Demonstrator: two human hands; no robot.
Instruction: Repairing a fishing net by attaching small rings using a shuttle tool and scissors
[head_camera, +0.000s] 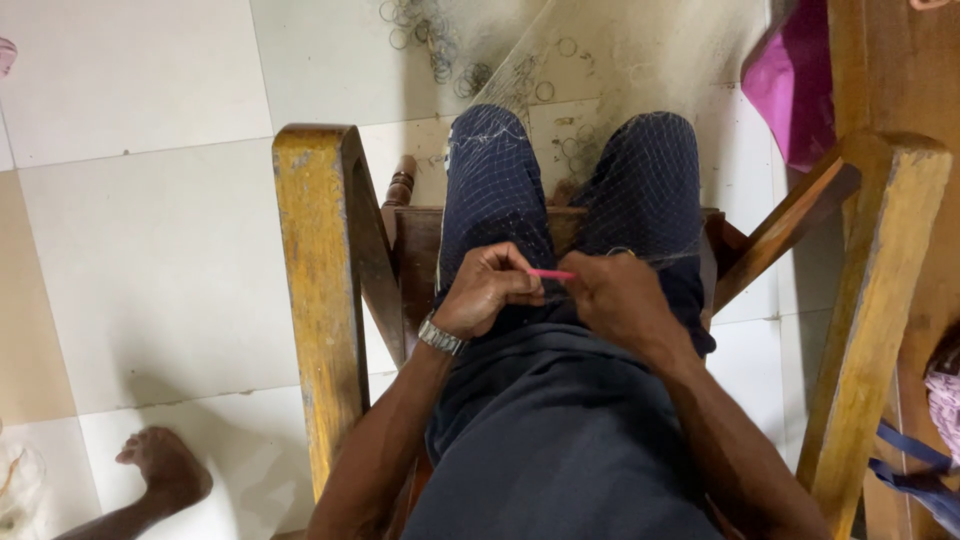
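A pink needle (551, 273), dark navy trousers (495, 190), yellowish worn wooden chair arms (318, 290), a silver wristwatch (440, 337), seemingly pale translucent netting (590, 60).

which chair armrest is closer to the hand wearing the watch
The left wooden armrest, beside the left hand with its wristwatch; the right armrest stands across the lap.

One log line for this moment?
left hand: pinches pink needle | right hand: grips fine net | seat: wooden chair
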